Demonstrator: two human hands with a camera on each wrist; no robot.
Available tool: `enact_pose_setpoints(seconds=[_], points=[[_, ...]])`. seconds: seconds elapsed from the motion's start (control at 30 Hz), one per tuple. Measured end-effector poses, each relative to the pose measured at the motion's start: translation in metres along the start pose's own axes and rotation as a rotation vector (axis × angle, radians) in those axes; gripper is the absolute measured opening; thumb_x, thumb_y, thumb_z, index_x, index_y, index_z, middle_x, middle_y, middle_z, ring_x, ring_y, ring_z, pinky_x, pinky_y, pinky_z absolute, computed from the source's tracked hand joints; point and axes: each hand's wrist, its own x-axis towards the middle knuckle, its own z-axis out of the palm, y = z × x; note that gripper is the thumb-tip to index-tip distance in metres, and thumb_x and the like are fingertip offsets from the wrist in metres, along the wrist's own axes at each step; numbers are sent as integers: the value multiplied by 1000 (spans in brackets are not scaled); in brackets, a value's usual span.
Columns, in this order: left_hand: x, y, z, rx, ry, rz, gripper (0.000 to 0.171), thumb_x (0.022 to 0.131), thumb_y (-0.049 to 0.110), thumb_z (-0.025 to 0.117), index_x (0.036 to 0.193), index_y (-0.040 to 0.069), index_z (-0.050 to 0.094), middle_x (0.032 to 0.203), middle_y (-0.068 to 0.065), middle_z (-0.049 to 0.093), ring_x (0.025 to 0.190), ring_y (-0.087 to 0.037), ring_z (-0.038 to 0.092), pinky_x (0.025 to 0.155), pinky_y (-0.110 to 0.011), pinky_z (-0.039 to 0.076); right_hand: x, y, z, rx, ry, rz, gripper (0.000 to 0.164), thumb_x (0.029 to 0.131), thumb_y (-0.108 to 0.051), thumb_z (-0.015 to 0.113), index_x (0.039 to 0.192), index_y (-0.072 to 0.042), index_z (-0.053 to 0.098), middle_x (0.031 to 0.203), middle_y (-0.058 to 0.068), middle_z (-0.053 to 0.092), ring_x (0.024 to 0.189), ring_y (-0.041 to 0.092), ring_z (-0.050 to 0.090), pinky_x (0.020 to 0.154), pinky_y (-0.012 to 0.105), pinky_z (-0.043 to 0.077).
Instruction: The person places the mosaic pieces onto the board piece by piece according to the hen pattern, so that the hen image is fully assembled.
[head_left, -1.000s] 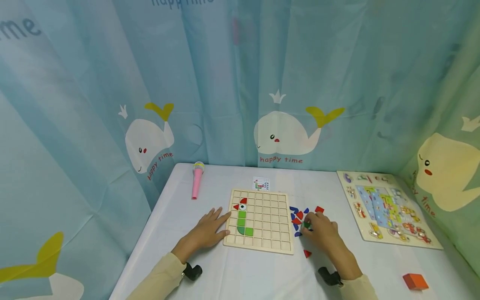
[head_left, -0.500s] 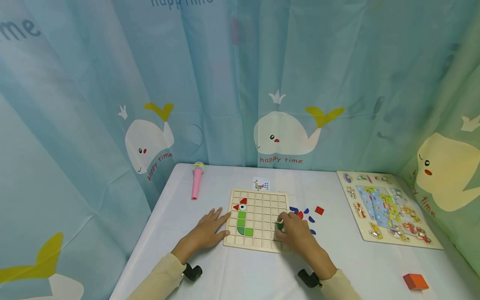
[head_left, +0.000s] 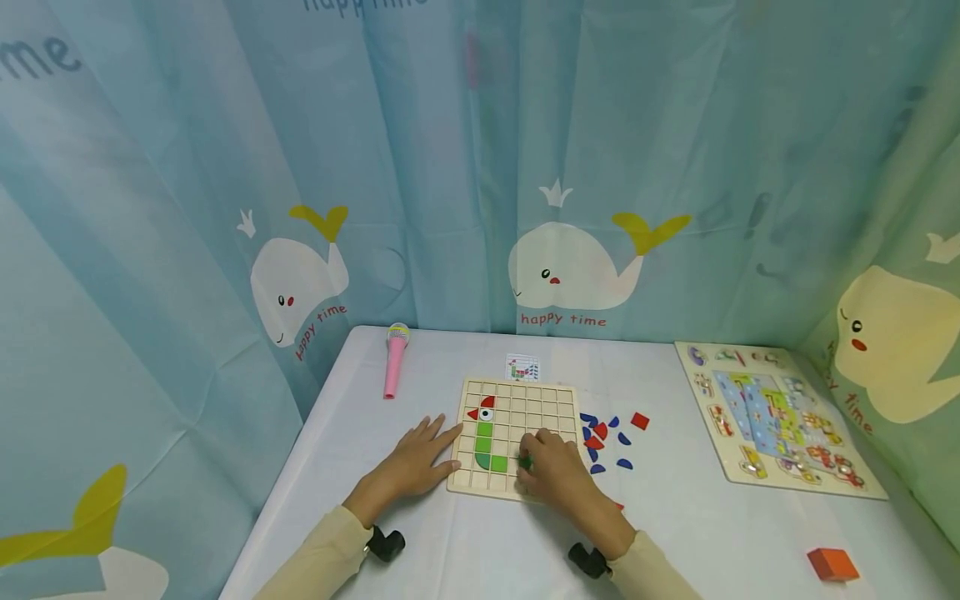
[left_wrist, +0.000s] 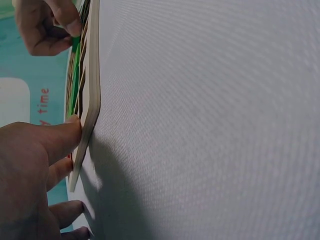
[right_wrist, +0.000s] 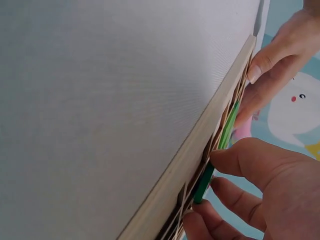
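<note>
A wooden grid board [head_left: 542, 410] lies on the table, with red, white-eyed and green pieces forming an upright column and a foot to the right at its left side. My left hand [head_left: 414, 462] rests at the board's left edge, fingers spread, thumb and fingertips touching the rim. Over the board's lower middle my right hand [head_left: 558, 473] pinches a dark green tile [right_wrist: 204, 184] between thumb and fingers. In the right wrist view this tile sits at the board's surface, beside a light green square [right_wrist: 229, 126]. Whether it lies fully in a cell is hidden by the fingers.
Right of the board lie several loose blue half-rounds [head_left: 624, 464], red pieces [head_left: 595, 443] and a red square [head_left: 640, 421]. A small picture card [head_left: 522, 367] lies behind the board. Further out are a pink toy microphone [head_left: 393, 362], a picture puzzle [head_left: 780, 421] and an orange block [head_left: 832, 565].
My right hand has carried the green tile leftward from the loose pieces onto the board, near the green foot. Some blue pieces have come into sight behind it. My left hand has stayed put.
</note>
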Motion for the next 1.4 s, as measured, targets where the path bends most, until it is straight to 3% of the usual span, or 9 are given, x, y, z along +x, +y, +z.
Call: enact_pose_setpoints(seconds=[0.27,0.43,0.67,0.87,1.4], points=[[1,-1,1,3,-3,3,65,106,45,60,164,22,41,173,-16,29,161,-43,20,128,-63,22,0,-2,1,40,-25,-57,17,85,-11,86,93,-13,70,90,-1,58,82,16,49,71,34,38],[1,-1,1,7,-1,5,65,106,45,60,164,22,41,172,-16,29,161,-43,20,128,-63,23,-1,-1,0,79,-35,-125,17,85,-3,83,92,-11,70,89,0,57,80,13,48,70,30,43],[2,-1,1,4,-2,9,65,106,44,60,164,21,41,172,-17,29,161,-43,21,128,-63,22,1,1,-1,128,-81,-136,23,83,7,80,95,-9,69,94,2,59,84,14,51,75,33,54],[2,-1,1,12,0,10,65,106,45,60,164,22,41,172,-17,29,161,-43,21,128,-63,23,1,2,-2,137,-61,-164,25,80,15,76,94,-5,69,93,4,59,85,15,55,78,34,56],[2,-2,1,2,0,6,65,106,44,61,164,21,41,172,-17,29,161,-43,21,128,-63,22,0,2,-2,106,-41,-184,21,84,9,80,95,-7,71,95,2,60,83,12,54,77,32,56]])
